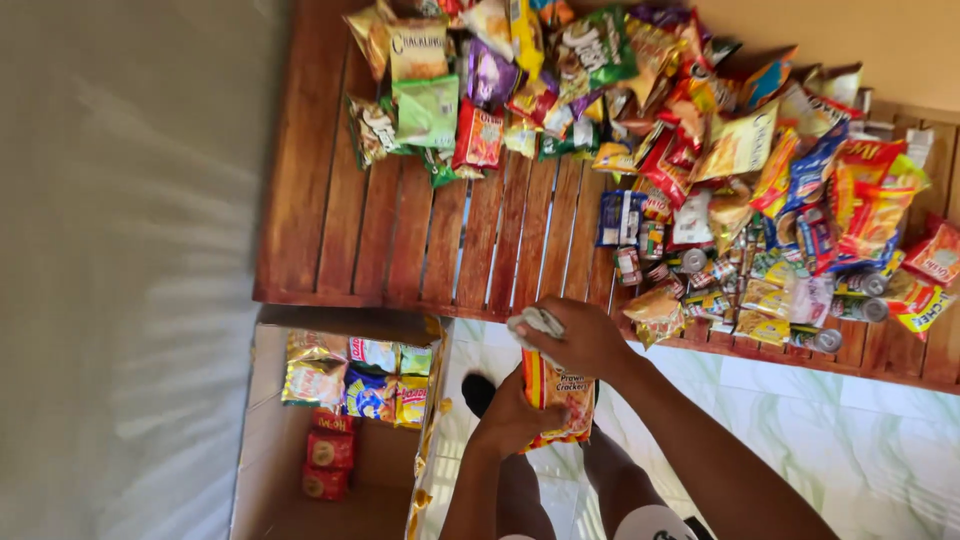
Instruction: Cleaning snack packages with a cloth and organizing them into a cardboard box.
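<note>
We see a big brown desk (400, 230) made of long wooden slats with thin gaps between them. The wood is shiny and reddish. Past the far edge of the desk there is a plain wall (880, 40) in a warm tan colour. Under the desk we see a floor (860, 440) of pale tiles, white with soft green swirls like marble. Beside the desk there is a wide grey surface (120, 270). It looks smooth, with faint light streaks on it. The light is bright and soft.
</note>
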